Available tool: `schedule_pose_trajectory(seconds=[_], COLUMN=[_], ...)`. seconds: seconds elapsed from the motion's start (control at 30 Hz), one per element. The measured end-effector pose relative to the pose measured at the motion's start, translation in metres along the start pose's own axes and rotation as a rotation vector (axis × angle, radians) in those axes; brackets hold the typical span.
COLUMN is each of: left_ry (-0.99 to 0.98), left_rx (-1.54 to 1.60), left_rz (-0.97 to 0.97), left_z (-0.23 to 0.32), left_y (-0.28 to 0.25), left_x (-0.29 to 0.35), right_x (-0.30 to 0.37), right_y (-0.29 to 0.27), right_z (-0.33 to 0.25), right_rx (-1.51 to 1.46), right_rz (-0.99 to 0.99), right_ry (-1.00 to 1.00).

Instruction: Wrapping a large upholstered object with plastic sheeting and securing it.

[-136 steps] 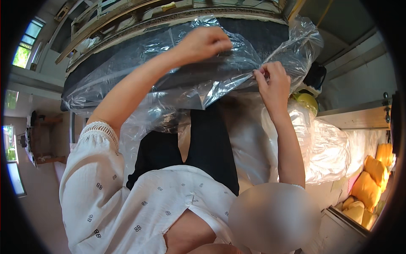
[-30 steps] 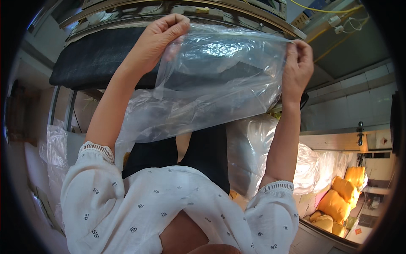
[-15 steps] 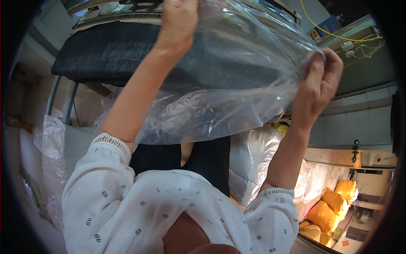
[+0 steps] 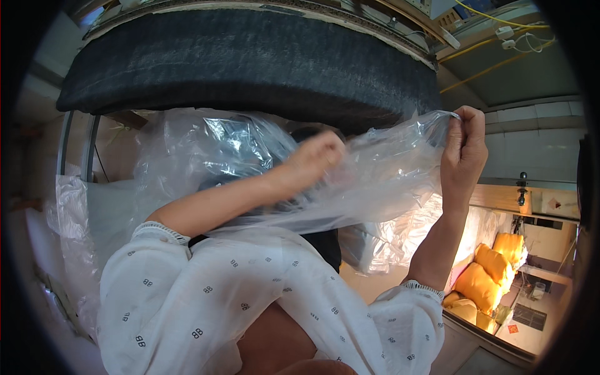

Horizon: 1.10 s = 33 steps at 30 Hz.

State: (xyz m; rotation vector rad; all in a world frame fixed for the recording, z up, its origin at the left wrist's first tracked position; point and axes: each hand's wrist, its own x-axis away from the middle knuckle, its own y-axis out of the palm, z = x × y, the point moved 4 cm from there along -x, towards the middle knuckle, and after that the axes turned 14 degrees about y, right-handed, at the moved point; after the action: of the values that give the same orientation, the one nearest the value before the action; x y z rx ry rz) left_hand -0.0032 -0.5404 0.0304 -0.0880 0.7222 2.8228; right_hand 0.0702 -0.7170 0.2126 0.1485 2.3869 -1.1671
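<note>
A large clear plastic sheet or bag (image 4: 387, 181) hangs crumpled in front of my body, below the dark padded edge. My right hand (image 4: 465, 147) is raised at the right and pinches the upper right corner of the film between thumb and fingers. Across the middle, my left hand (image 4: 315, 159) lies over the plastic, its fingers curled closed and blurred by motion. Whether film is caught in that hand, I cannot make out. Bunched, shiny folds of the plastic (image 4: 240, 140) lie beyond my left forearm.
A bench edge covered in dark cloth (image 4: 250, 59) curves across the far side. Metal legs (image 4: 78, 140) stand at the left. Yellow cables with white plugs (image 4: 506, 32) hang at the upper right. Plastic-wrapped bundles (image 4: 400, 240) and yellow packs (image 4: 490, 275) lie at the right.
Both hands have come down toward my body, the left one also swinging right to the middle. The plastic has dropped off the dark bench edge and gathered in narrower folds.
</note>
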Motion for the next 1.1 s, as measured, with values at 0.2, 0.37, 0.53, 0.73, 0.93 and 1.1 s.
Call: schedule_pose_trajectory(seconds=[0.2,0.37,0.53,0.73,0.93,1.1], left_ry=[0.778,0.827,1.0,0.791,0.709,0.655], left_rx=[-0.679,-0.761,-1.008,-0.353,-0.565,-1.109], left_rz=[0.293,0.259,0.229,0.239,0.523,0.79], left_z=[0.153,0.218,0.221,0.201,0.167,0.12], left_y=[-0.089,-0.067,-0.105,-0.106,-0.169,-0.211], left_x=[-0.032,-0.035,-0.042,-0.088,-0.123,-0.125], right_x=[-0.007,0.002,0.015,-0.026,-0.102,-0.102], right_y=[0.03,0.024,0.024,0.056,0.137,0.232], right_z=[0.001,-0.021,-0.027,-0.03,0.007,0.07], right_rx=[-0.304,-0.407,-0.404,-0.903,-0.892,-0.468], right_rz=[-0.1,0.0,-0.027,-0.106,-0.036,0.089], right_ry=[0.078,-0.039,-0.117,0.243,0.304,0.301])
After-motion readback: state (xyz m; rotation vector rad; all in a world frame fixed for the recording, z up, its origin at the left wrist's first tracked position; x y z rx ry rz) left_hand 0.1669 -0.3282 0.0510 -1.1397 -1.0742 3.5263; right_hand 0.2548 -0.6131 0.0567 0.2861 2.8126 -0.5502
